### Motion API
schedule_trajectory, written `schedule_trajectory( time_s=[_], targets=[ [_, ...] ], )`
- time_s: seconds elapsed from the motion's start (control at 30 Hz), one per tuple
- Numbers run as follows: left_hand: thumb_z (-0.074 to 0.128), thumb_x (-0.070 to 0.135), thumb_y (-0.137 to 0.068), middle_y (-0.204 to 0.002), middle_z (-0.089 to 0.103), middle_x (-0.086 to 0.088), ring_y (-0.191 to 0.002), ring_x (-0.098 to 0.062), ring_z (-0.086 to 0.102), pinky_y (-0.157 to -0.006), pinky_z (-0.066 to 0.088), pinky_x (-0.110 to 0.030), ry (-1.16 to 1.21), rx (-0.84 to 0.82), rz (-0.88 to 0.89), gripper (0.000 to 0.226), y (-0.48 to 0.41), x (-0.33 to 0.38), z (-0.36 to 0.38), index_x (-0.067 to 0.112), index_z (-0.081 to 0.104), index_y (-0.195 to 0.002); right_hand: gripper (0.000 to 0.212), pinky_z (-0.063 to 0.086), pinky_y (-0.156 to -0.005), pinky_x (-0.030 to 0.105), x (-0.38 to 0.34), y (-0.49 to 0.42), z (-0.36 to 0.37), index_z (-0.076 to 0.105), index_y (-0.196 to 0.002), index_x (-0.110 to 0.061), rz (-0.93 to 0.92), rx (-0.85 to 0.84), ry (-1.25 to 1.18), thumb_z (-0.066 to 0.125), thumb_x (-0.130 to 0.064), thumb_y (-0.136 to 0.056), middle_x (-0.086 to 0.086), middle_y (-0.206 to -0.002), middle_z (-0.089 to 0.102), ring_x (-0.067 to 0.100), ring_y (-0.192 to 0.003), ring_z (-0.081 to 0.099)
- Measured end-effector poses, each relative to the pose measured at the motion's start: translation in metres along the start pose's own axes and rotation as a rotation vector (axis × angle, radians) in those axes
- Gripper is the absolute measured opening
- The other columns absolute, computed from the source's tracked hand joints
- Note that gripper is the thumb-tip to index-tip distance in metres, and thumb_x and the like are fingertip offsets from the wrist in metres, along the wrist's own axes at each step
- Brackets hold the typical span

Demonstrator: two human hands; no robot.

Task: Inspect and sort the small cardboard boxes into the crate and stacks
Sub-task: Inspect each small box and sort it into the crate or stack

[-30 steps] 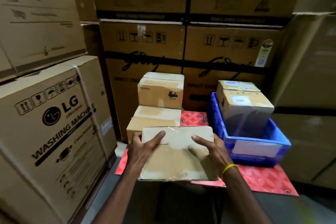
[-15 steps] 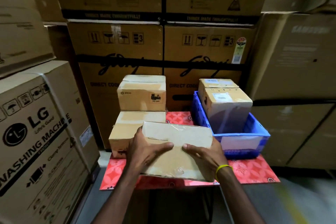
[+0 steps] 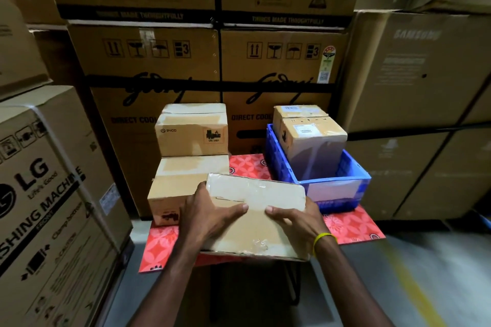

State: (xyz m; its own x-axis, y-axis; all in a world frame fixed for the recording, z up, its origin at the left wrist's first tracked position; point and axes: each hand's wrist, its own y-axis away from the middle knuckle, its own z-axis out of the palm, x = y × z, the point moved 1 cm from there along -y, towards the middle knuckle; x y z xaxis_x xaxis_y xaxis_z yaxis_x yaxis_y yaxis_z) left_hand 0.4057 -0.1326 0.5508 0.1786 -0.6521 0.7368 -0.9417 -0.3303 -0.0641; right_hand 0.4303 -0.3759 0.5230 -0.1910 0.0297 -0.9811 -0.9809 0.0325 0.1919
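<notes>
Partway I'd say; two boxes sit in the crate, two stacked; left hand and right hand grip clamped on the last box.

Matt brown cardboard box with wrinkled glossy clear tape, stacked taped cardboard boxes with a printed Pico label, ribbed blue plastic crate, glossy red patterned table cover, yellow rubbery wristband
</notes>
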Motion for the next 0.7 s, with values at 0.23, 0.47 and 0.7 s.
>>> schedule_trajectory(
  time_s=[0.23, 0.47, 0.7],
  targets=[
    [0.087, 0.064, -0.068, -0.119, 0.072, 0.005, -0.097, -0.016, 0.063, -0.065, 0.042, -0.024, 0.008, 0.041, -0.026, 0.077, 0.016, 0.004, -0.001, 0.028, 0.061, -0.131, 0.044, 0.059, -0.057, 0.021, 0.013, -0.014, 0.000, 0.072, -0.110, -0.006, 0.116, -0.091, -0.040, 0.090, 0.005, -0.071, 0.006, -0.096, 0.082, 0.012, -0.073, 0.078],
    [0.057, 0.053, -0.102, -0.091, 0.078, 0.009, -0.090, -0.017, 0.068, -0.081, 0.053, -0.034, 0.348, 0.079, -0.139, 0.036, 0.018, -0.005, 0.001, 0.028, 0.077, -0.118, 0.047, 0.062, -0.068, 0.029, 0.026, -0.030, -0.009, 0.070, -0.115, -0.008, 0.146, -0.148, -0.083, 0.088, 0.004, -0.073, 0.006, -0.096, 0.083, 0.021, -0.085, 0.079],
    [0.053, 0.065, -0.084, -0.094, 0.080, 0.010, -0.095, -0.022, 0.073, -0.093, 0.059, -0.052, 0.462, 0.070, -0.204, 0.052, 0.003, -0.025, 0.017, 0.034, 0.077, -0.119, 0.058, 0.061, -0.087, 0.041, 0.032, -0.051, -0.008, 0.068, -0.116, -0.009, 0.111, -0.177, -0.063, 0.094, -0.001, -0.064, 0.011, -0.109, 0.080, 0.030, -0.104, 0.074]
  ],
)
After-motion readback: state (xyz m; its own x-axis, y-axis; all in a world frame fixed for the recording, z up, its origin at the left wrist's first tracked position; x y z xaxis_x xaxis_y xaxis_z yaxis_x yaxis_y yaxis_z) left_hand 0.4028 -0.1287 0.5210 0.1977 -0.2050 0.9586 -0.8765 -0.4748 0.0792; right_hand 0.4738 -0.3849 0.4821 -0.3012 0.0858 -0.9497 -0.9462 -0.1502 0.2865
